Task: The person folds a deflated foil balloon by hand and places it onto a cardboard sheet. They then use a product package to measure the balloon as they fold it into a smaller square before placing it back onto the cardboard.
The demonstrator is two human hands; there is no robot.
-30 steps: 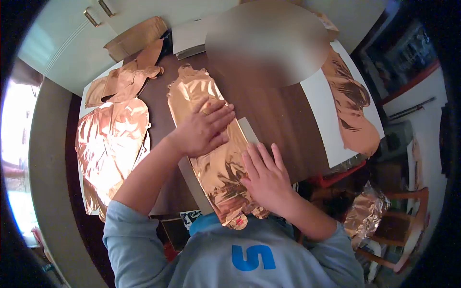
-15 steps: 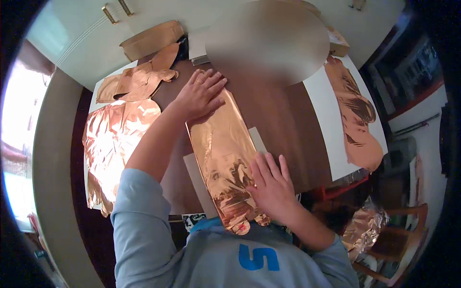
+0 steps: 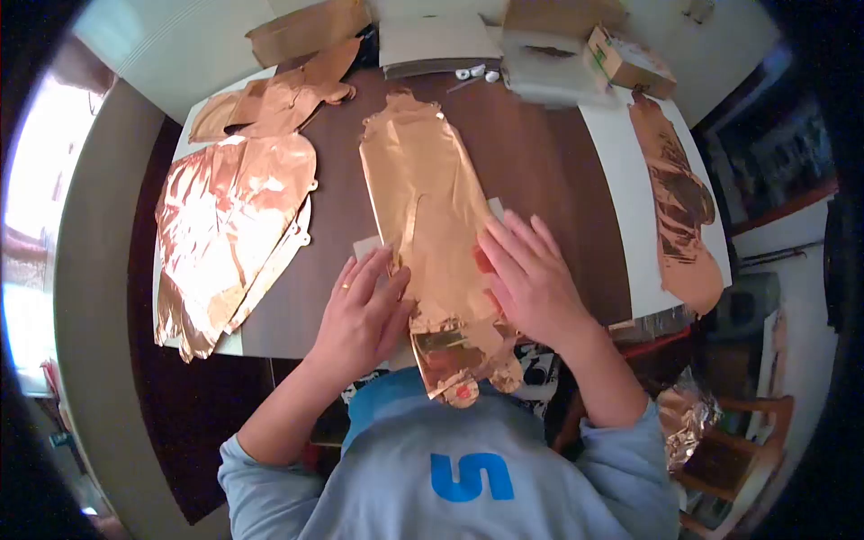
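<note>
A long, flat, deflated rose-gold foil balloon [image 3: 441, 202] lies lengthwise before me, its rounded, crumpled near end hanging over the table edge by my shirt. My left hand [image 3: 364, 310], with a ring on one finger, rests at its left edge, fingers stretched out over the foil's side. On the opposite edge my right hand [image 3: 535, 283] lies with fingers extended and touching the foil. Corners of a pale card [image 3: 368, 246] stick out from under the balloon on both sides. A small red patch shows beside the right fingers.
More foil balloons [image 3: 225, 216] are piled on the left of the brown table [image 3: 558, 189]. Another balloon [image 3: 679, 207] lies on a white sheet at right. Behind stand a stack of grey card [image 3: 432, 45] and a cardboard box [image 3: 633, 65]. A wooden chair [image 3: 751, 450] is at lower right.
My left hand has come back from the balloon's far end to its near left edge. The far end now shows its tabs. My right hand has moved slightly up; the view has shifted.
</note>
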